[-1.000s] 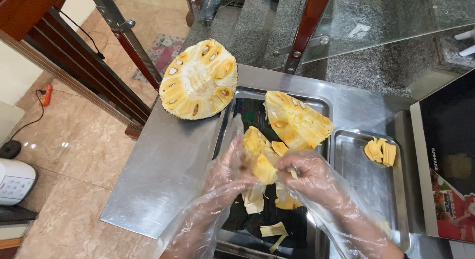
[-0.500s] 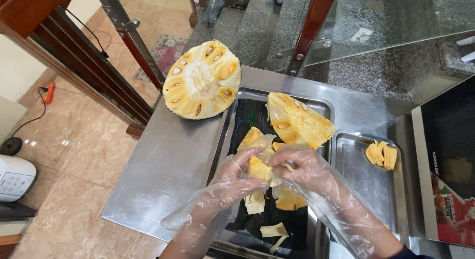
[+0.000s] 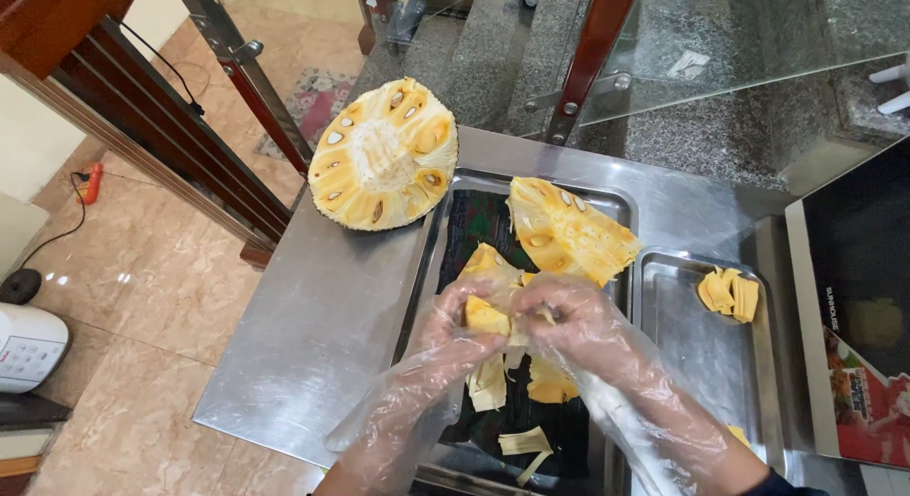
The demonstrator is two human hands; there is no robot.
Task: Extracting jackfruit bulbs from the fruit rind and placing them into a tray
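Note:
Both my hands wear loose clear plastic gloves and meet over a large steel tray (image 3: 438, 238). My left hand (image 3: 457, 327) and my right hand (image 3: 569, 327) grip one yellow jackfruit piece (image 3: 486, 314) between them, fingers pressed into it. A larger jackfruit wedge (image 3: 567, 232) lies in the tray just beyond my hands. Pale strips of jackfruit scraps (image 3: 523, 443) lie on the dark tray bottom below them. A cut half jackfruit (image 3: 384, 156) rests face up on the steel table at the tray's far left corner.
A smaller steel tray (image 3: 701, 349) to the right holds a few yellow jackfruit pods (image 3: 728, 294). The steel table (image 3: 303, 335) ends at the left over a tiled floor. A dark appliance (image 3: 858, 297) stands at the right, a glass railing behind.
My hands have drawn closer together around the jackfruit piece, and my right hand's fingers now dig into it. The view has shifted slightly.

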